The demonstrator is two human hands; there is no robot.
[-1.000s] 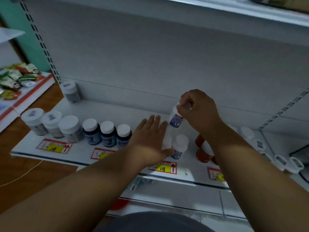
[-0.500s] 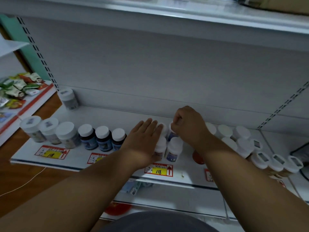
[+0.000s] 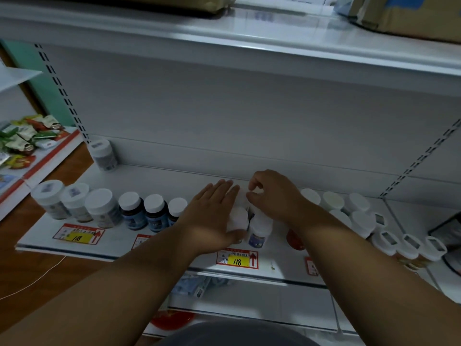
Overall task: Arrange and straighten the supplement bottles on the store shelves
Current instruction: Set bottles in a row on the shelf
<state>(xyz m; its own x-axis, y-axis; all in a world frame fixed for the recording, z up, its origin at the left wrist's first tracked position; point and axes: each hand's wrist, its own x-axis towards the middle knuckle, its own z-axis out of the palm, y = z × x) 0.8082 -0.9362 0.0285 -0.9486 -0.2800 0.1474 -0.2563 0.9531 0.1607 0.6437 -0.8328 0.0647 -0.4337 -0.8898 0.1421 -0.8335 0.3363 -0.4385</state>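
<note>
On the white shelf (image 3: 139, 179) my left hand (image 3: 214, 216) lies flat and open, its palm and fingers pressed against the left side of a small white bottle (image 3: 240, 219). Next to that bottle stands a white bottle with a blue label (image 3: 259, 229). My right hand (image 3: 274, 196) is curled just behind them, fingertips pinched on the cap of another small white bottle (image 3: 243, 199) that is mostly hidden between my hands. Three dark blue bottles with white caps (image 3: 156, 213) stand in a row left of my left hand.
Three wide white-capped jars (image 3: 74, 202) stand at the shelf's left end, with a lone jar (image 3: 103, 154) at the back corner. White-capped bottles (image 3: 359, 221) crowd the right side, and a red bottle (image 3: 294, 239) shows under my right forearm. The upper shelf (image 3: 249, 38) overhangs.
My right hand has brought the small blue-labelled bottle down from the air onto the shelf behind the front pair. My left hand has stayed flat against the bottles.
</note>
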